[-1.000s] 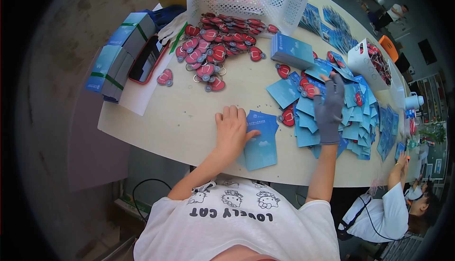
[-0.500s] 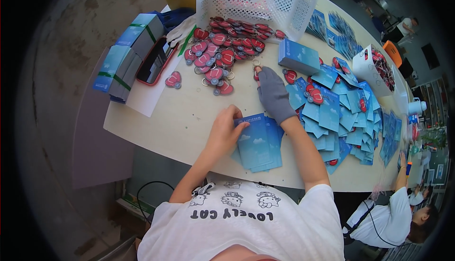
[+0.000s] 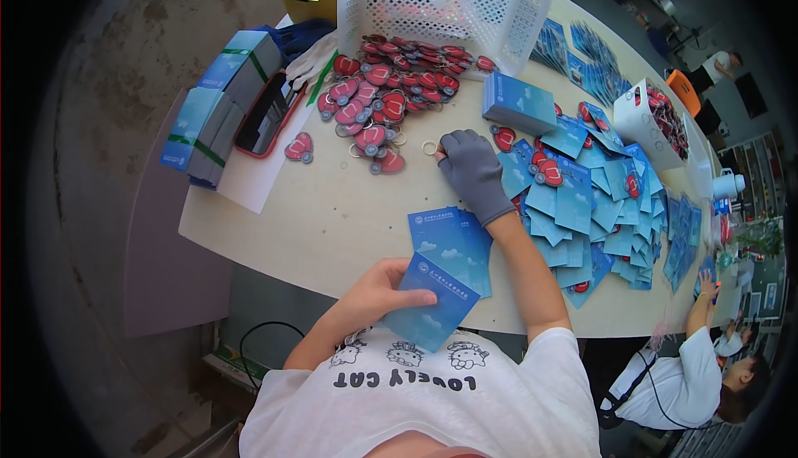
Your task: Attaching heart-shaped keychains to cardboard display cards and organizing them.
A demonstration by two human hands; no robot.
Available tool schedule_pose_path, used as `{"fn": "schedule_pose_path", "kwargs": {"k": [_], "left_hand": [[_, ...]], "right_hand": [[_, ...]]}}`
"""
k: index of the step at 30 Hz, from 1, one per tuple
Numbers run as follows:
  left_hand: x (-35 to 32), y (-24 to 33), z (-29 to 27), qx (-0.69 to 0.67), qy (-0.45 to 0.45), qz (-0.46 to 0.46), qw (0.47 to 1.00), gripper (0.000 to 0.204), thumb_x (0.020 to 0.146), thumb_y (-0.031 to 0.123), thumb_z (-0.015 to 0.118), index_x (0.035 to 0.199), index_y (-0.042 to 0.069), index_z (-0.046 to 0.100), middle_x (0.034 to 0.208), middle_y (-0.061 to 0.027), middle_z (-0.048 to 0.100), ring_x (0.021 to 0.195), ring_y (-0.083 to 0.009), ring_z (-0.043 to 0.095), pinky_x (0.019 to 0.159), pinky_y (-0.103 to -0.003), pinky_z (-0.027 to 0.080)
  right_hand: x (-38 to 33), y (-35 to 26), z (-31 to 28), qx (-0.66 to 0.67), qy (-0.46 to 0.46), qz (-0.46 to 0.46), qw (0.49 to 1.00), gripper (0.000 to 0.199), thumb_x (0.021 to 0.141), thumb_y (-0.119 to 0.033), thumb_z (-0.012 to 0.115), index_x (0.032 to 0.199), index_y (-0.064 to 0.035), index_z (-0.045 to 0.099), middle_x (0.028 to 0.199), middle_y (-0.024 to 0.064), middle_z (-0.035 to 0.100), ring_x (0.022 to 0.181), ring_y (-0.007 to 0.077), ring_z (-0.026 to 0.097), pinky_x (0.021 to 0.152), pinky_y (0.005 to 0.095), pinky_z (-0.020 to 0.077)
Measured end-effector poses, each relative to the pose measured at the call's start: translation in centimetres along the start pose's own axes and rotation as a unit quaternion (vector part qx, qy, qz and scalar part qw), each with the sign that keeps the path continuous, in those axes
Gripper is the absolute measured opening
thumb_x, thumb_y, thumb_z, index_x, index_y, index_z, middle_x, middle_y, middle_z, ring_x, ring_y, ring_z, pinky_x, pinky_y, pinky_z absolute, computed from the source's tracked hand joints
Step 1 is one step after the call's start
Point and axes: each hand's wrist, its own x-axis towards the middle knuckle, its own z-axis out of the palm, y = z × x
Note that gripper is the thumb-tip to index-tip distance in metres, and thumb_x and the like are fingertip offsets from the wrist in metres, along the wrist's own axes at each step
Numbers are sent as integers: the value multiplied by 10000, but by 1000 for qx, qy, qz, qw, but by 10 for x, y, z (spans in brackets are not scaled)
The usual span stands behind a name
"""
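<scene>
My left hand (image 3: 386,292) is closed on a blue card (image 3: 434,304), pinching it between thumb and fingers above the table's near edge. The card is tilted and printed with white clouds. Beyond it, a few more blue cards (image 3: 457,242) lie overlapping on the table. My right hand (image 3: 472,174), in a grey fingerless glove, is closed on a keychain; only its metal ring (image 3: 429,148) shows plainly, its body mostly hidden under the fingers. Farther off lies a heap of red slipper-shaped keychains (image 3: 391,105), with a single keychain (image 3: 299,148) apart at its left.
A white perforated basket (image 3: 449,9) lies tipped behind the heap. To the right are a stack of cards (image 3: 519,100), a spread pile of cards with keychains (image 3: 582,200) and a white box (image 3: 648,125). At left are banded card bundles (image 3: 199,130) and a phone (image 3: 268,117).
My left hand has lifted one card off the table cards and drawn it toward my body. My right hand has come slightly nearer with the keychain.
</scene>
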Motion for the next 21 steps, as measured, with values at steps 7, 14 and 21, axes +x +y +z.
{"fn": "schedule_pose_path", "kwargs": {"k": [7, 14, 21], "left_hand": [[26, 2, -31, 83, 249, 273, 925, 204, 922, 150, 662, 1063, 2, 650, 944, -19, 683, 832, -66, 615, 726, -223, 506], [51, 11, -40, 66, 316, 323, 890, 240, 992, 207, 556, 1146, 23, 558, 995, -3, 617, 864, -56, 545, 763, -200, 434], [66, 6, -30, 181, 394, 443, 784, 118, 927, 36, 611, 1034, 5, 572, 915, -43, 616, 799, -95, 551, 730, -237, 446]], "right_hand": [[4, -7, -6, -3, 34, -64, 997, 101, 767, -162, 634, 844, -99, 615, 817, 62, 604, 813, 226, 594, 721, 358, 473], [5, 2, -5, -76, -19, -128, 989, 99, 781, -163, 620, 837, -83, 604, 836, 79, 607, 818, 235, 605, 703, 346, 479], [-24, -17, -83, 325, 47, -35, 944, 163, 723, -94, 705, 812, -28, 585, 911, 93, 597, 873, 231, 608, 783, 334, 496]]}}
